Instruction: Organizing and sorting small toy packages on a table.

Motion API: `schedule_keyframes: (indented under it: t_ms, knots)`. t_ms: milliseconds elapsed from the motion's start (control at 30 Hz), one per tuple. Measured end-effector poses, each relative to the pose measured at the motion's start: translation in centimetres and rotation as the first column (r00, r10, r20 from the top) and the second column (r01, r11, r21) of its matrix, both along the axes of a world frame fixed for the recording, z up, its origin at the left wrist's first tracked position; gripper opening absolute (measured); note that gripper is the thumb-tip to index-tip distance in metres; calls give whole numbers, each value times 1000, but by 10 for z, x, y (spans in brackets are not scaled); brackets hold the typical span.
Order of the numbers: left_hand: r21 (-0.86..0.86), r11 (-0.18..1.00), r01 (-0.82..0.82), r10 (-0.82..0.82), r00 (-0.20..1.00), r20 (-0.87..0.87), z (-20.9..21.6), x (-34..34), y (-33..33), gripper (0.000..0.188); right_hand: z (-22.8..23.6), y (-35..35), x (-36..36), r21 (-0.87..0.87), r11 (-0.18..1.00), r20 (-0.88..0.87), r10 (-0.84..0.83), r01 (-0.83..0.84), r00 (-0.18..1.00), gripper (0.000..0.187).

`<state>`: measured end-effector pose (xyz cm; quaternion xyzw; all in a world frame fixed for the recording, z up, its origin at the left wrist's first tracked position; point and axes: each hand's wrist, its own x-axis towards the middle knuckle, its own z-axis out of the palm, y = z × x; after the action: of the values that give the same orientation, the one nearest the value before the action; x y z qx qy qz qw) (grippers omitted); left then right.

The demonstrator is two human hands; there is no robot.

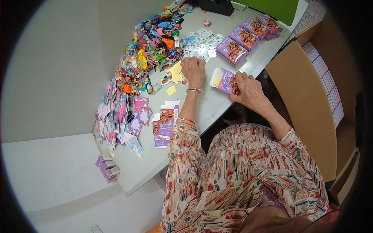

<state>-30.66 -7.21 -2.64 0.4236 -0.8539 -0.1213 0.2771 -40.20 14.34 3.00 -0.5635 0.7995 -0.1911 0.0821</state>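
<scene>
My right hand (250, 91) grips a small purple printed carton (226, 82) near the table's right edge. Its end flap stands open towards the left, and a bit of yellow paper shows at the opening. My left hand (193, 72), with a bracelet at the wrist, is down at the tabletop with its fingers curled in; what they pinch, if anything, is hidden. Beside it lie yellow paper squares (176, 69) and small white printed cards (166, 80). Just beyond the fingertips spreads a heap of small silvery-white packets (200, 43).
A long mixed pile of colourful trinkets (155, 42) runs along the wall, ending in shiny pink-purple packets (112, 116). Flat purple cartons (167, 122) lie at the near left. Filled-out cartons (234, 50) line the far right. A large cardboard box (307, 89) stands right of the table (145, 167).
</scene>
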Motion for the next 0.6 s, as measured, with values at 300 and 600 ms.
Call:
schedule_keyframes:
  t_ms: [300, 600]
  knots:
    - [56, 960, 276, -224, 869, -442, 39, 35, 30, 14, -2, 0, 0, -17, 1000, -18, 16, -17, 1000, 63]
    - [812, 267, 518, -497, 796, -345, 74, 88, 39, 18, 4, -17, 24, -191, 958, 161, 247, -216, 955, 60]
